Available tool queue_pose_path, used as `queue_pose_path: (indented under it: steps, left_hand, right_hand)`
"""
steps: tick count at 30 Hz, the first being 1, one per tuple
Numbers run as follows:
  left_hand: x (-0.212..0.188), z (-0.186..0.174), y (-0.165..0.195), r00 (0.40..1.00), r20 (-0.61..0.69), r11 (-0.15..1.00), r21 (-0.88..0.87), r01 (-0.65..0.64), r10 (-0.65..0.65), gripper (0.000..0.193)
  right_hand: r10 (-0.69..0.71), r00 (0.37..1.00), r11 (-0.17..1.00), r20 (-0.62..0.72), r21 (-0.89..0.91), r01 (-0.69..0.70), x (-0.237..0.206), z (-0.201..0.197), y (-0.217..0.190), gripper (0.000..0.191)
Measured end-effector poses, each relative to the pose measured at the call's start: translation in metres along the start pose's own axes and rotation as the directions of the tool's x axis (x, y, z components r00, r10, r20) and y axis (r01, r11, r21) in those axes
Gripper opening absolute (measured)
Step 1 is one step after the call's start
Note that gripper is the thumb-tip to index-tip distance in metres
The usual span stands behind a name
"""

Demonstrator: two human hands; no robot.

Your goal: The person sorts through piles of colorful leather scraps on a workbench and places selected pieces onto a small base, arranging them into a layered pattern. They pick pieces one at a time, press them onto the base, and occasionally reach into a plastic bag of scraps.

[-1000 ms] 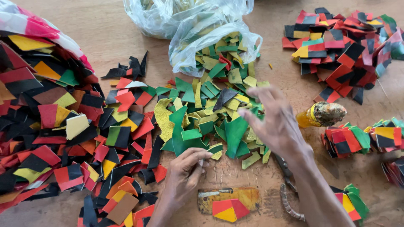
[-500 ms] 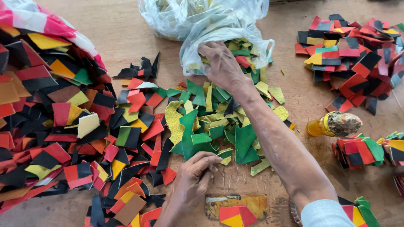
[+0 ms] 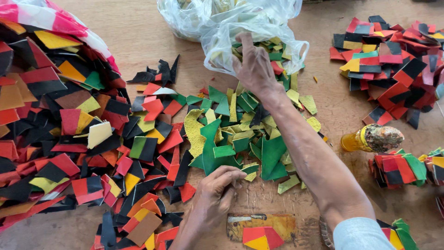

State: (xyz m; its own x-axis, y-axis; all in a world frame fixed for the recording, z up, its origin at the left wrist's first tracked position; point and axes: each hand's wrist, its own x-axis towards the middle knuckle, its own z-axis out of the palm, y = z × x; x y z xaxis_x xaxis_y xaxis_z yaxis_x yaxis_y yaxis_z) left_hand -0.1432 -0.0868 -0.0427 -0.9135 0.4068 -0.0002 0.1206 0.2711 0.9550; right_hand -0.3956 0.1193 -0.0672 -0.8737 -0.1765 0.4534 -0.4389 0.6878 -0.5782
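My right hand (image 3: 254, 69) reached into the plastic bag (image 3: 231, 23), fingers curled among green and yellow scraps (image 3: 273, 46); whether it pinched any, I couldn't tell. My left hand (image 3: 212, 194) pinched a scrap below. Best grab loosely, without dragging the bag.

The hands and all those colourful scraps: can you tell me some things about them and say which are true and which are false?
1. The right hand reaches into the clear plastic bag. True.
2. The left hand rests by the green and yellow scraps. True.
3. The yellow bottle stands upright. False: it lies on its side.
4. The table is blue metal. False: it is brown wood.
5. The left hand holds scissors. False: none show.
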Motion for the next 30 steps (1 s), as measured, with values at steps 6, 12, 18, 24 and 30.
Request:
queue_pose_path:
  steps: [6, 12, 18, 24, 30]
  left_hand:
    - [-0.002, -0.002, 0.003, 0.999, -0.016, 0.998, 0.043, -0.036, 0.037, 0.041]
    - [-0.003, -0.003, 0.002, 0.998, -0.009, 0.998, 0.035, -0.061, 0.061, 0.041]
    - [-0.008, -0.002, 0.001, 0.998, 0.02, 0.997, 0.037, -0.063, 0.062, 0.036]
    - [-0.008, 0.0, 0.001, 0.998, 0.003, 0.997, 0.04, -0.068, 0.068, 0.036]
    - [-0.008, 0.001, 0.001, 0.997, 0.014, 0.996, 0.056, -0.071, 0.071, 0.038]
  right_hand:
    - [0.089, 0.996, 0.945, 0.018, -0.317, -0.078, -0.021, -0.045, -0.01, 0.022]
    - [0.325, 0.946, 0.937, -0.002, -0.131, -0.323, -0.071, -0.105, -0.044, 0.021]
    - [0.492, 0.827, 0.854, 0.271, 0.031, -0.519, -0.12, -0.124, -0.072, 0.03]
    - [0.335, 0.936, 0.94, 0.107, 0.031, -0.34, -0.141, -0.137, -0.084, 0.029]
    - [0.012, 0.99, 0.99, 0.141, -0.143, 0.008, -0.147, -0.121, -0.098, 0.066]
